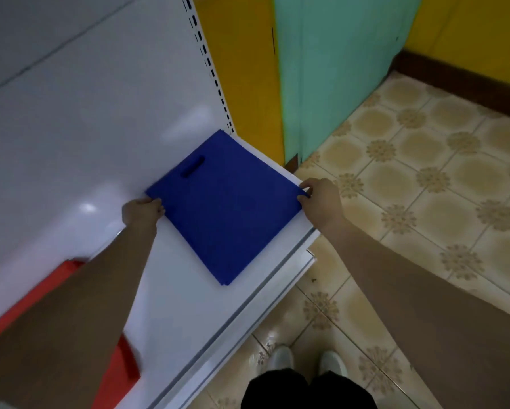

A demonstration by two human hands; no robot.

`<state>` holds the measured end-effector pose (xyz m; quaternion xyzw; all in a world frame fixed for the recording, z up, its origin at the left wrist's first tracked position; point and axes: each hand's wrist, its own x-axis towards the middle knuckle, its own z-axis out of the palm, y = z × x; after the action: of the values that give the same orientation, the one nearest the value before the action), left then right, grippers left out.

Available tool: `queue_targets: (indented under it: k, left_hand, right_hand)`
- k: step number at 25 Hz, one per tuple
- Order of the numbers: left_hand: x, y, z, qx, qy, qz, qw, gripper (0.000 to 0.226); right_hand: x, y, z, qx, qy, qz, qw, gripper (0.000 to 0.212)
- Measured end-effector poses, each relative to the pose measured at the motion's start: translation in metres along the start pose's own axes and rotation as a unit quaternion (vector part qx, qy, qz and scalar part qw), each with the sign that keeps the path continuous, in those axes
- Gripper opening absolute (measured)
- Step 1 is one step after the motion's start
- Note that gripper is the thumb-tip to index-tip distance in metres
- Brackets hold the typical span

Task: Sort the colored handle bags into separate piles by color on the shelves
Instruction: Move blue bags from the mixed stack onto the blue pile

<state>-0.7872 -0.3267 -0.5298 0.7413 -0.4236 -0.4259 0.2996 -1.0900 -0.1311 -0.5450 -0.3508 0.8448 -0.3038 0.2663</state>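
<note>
Head view shows us, nearest of all, our own white shoes (283,357) on the patterned floor tiles (424,184), just in front of the white shelf (188,305), which we take as our landmark. On the near left part of the shelf lies a red bag (121,370), mostly hidden under our left forearm. Farther along, at the shelf's right end, a blue handle bag (230,214) lies flat, its cut-out handle slot toward the back panel. More blue edges peek out at its near corner, so it seems to top a small blue pile, though we cannot count the layers. Our left hand (143,212) grips the bag's left corner, fingers curled over the edge. Our right hand (320,196) pinches the right corner, at the shelf's front edge. Beyond the shelf rises its white back panel (85,113), and to the right of that stand a yellow wall (242,84) and a teal door (336,69).
</note>
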Motion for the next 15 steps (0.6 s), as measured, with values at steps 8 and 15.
queue_targets:
  k: [8,15]
  left_hand:
    - [-0.003,0.021,-0.011,0.109,-0.019,-0.007,0.994,0.006]
    - [-0.163,0.048,-0.028,0.259,-0.088,0.171,0.946,0.054]
  right_hand:
    - [-0.011,-0.015,-0.006,-0.035,-0.054,0.046,0.997,0.038]
    - [-0.105,-0.053,-0.068,-0.101,-0.053,-0.036,0.993,0.072]
